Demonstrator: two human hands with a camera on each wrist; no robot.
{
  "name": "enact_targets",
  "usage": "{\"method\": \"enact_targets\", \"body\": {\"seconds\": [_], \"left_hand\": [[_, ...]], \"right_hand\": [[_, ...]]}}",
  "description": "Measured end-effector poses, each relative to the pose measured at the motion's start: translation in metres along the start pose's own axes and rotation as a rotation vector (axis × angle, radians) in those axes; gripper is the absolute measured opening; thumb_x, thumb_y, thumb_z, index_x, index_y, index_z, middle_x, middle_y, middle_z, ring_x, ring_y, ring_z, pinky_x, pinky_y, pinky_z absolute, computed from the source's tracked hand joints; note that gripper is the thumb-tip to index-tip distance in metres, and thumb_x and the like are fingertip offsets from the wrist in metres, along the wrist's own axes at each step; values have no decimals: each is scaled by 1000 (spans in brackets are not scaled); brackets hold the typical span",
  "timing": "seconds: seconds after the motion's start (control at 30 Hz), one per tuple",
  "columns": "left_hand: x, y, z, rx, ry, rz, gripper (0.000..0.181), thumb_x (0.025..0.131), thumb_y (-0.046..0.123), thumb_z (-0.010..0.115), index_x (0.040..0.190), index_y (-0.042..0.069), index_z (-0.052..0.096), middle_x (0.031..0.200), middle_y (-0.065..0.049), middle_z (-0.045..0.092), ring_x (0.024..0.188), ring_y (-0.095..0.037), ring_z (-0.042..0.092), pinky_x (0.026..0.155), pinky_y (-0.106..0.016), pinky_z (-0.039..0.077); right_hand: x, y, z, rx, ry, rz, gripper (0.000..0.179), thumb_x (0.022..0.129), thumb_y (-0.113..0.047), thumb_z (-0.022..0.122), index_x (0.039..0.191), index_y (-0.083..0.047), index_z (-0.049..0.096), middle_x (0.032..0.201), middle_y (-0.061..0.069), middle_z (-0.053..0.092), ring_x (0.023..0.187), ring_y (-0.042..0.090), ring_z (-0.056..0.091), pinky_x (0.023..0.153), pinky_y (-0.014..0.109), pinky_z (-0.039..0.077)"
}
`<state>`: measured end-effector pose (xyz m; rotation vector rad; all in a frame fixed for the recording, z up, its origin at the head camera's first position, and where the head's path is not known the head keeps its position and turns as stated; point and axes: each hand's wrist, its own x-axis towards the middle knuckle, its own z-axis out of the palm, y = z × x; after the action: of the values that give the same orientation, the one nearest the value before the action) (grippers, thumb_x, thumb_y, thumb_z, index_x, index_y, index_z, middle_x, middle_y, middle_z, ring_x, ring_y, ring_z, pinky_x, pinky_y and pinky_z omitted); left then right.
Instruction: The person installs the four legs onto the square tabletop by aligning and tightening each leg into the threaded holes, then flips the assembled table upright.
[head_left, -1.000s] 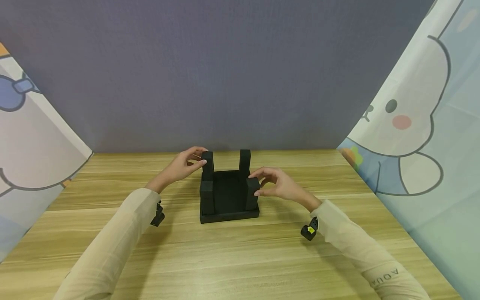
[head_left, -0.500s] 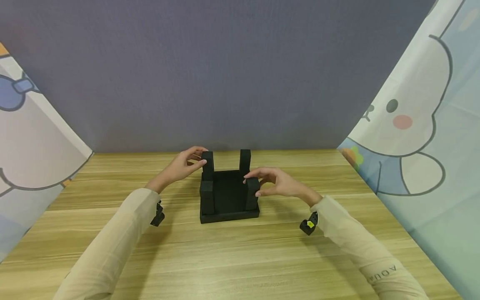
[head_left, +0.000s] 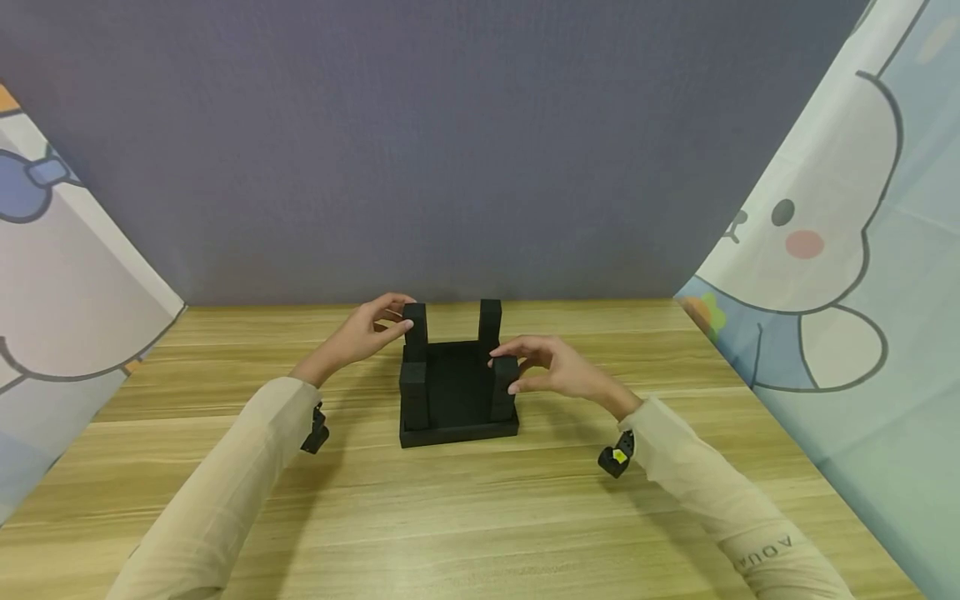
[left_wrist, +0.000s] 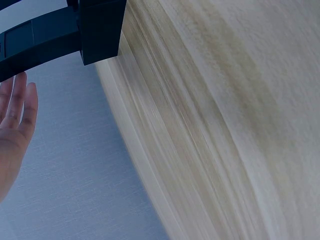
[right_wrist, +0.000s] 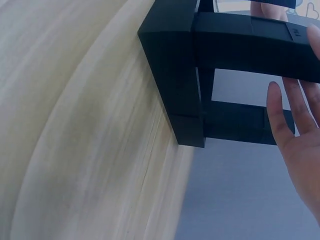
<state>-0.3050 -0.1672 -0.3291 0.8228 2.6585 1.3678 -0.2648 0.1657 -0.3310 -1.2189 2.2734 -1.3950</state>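
A black square base [head_left: 459, 434] with an upright black post at each corner stands on the table, like an upturned small stool. My left hand [head_left: 363, 332] pinches the top of the back left post [head_left: 416, 337], thumb on the near side and fingers behind. With thumb and bent fingers, my right hand [head_left: 558, 368] holds the upper end of the front right post [head_left: 505, 375]. The front left post [head_left: 414, 398] and back right post [head_left: 490, 321] are untouched. In the right wrist view, the base [right_wrist: 170, 75] appears side-on with the posts running towards the hand.
The wooden table [head_left: 465, 517] ends at a grey panel [head_left: 450, 150] behind the base. Curtains with cartoon prints hang at left [head_left: 60, 275] and right [head_left: 847, 217]. Dark wrist cameras sit under the left sleeve [head_left: 317, 429] and right sleeve [head_left: 617, 457].
My right forefinger has slid a little to the left, past the top of the front right post. The left hand and the base have stayed put.
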Motion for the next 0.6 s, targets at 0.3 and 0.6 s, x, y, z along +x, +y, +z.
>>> {"method": "enact_targets", "body": {"seconds": [0.3, 0.6], "left_hand": [[-8, 28, -3, -5, -14, -3, 42, 94, 14, 52, 132, 2, 41, 131, -21, 45, 114, -37, 49, 93, -52, 43], [-9, 28, -3, -11, -12, -10, 42, 94, 15, 52, 132, 2, 41, 131, -21, 45, 114, -37, 49, 93, -52, 43]], "right_hand": [[0, 0, -2, 21, -26, -24, 53, 76, -5, 72, 124, 1, 51, 122, 15, 57, 112, 11, 54, 82, 47, 49], [5, -3, -11, 5, -168, -20, 58, 80, -11, 70, 131, -1, 44, 130, 8, 51, 121, 15, 48, 92, 42, 45]]}}
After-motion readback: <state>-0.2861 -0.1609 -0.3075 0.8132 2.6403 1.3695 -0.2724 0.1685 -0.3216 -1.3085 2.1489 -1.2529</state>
